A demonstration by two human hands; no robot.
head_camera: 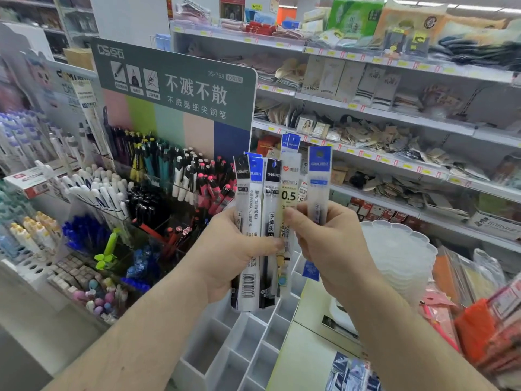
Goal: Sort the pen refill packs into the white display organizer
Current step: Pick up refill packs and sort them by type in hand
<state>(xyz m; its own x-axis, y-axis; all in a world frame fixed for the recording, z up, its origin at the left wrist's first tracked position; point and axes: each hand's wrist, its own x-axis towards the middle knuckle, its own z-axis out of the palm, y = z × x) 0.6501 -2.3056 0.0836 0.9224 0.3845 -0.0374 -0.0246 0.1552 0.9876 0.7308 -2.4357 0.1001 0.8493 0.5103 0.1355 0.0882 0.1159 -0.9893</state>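
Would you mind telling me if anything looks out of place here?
Nothing looks damaged or spilled. Both the left hand and right hand hold clear pen refill packs fanned above the white compartmented display organizer, whose visible slots are unfilled.

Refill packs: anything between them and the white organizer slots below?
Nothing visible blocks the way. The refill packs are fanned upright in the left hand, with the right hand pinching one blue-topped pack. The white display organizer sits directly below, its visible compartments open at the top; both forearms cover part of it.
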